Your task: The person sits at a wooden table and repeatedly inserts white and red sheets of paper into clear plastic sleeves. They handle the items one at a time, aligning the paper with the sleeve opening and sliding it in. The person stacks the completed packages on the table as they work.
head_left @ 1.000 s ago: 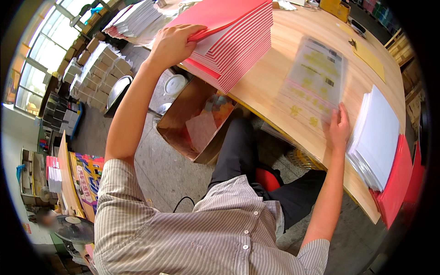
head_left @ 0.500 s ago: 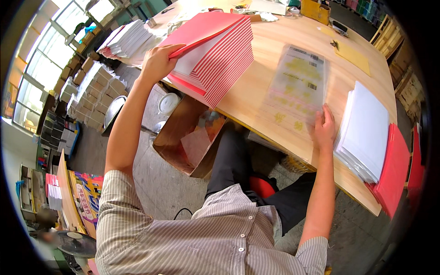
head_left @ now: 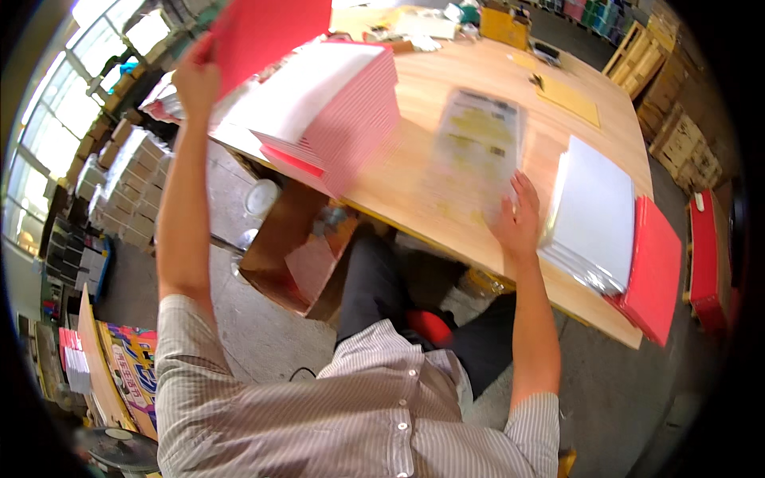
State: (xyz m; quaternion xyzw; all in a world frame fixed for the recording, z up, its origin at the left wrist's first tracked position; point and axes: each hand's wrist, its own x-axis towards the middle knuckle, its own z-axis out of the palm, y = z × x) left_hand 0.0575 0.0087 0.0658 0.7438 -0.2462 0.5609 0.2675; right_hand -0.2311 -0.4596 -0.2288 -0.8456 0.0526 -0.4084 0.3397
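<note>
My left hand (head_left: 197, 80) is raised at the upper left, its fingers closed on the edge of a red card sheet (head_left: 275, 32). The sheet is held up behind a tall stack of red-edged white folders (head_left: 331, 111), whose top face now shows white. On the right, my right hand (head_left: 518, 213) has its fingers spread, holding nothing. It is at the near right corner of a clear plastic sleeve (head_left: 478, 135) with yellow print, which looks blurred. Whether the fingertips touch the sleeve I cannot tell. Just right of that hand lies a pile of white sheets (head_left: 594, 211) in clear wrap.
Red folders (head_left: 653, 271) lie under and beside the white pile at the table's right edge. A yellow card (head_left: 570, 99) and a yellow box (head_left: 504, 28) sit farther back. Below the table's front edge stands an open cardboard box (head_left: 275, 263) with scraps, near a white bucket (head_left: 261, 197).
My left hand has lifted the red sheet off the stack, up and to the left, baring a white top. My right hand stays by the sleeve. The whole view has shifted a little.
</note>
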